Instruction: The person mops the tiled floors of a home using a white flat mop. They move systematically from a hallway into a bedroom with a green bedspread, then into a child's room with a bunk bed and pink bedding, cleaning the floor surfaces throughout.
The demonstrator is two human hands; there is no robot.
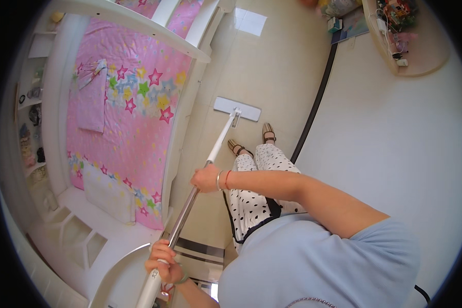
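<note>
A flat mop with a long pole slants from the lower left up to its pale rectangular head, which lies on the tiled floor just ahead of my feet. My left hand is wrapped round the white upper grip of the pole. Farther down, where the silver tube meets the white lower section, my right hand is closed on the same pole. The underside of the mop head is hidden.
Left of me stands a white-framed bunk bed with a pink star-print sheet. Wall shelves hold small items behind it. A large white surface with a dark edge is on my right, and a cluttered wooden shelf at far right.
</note>
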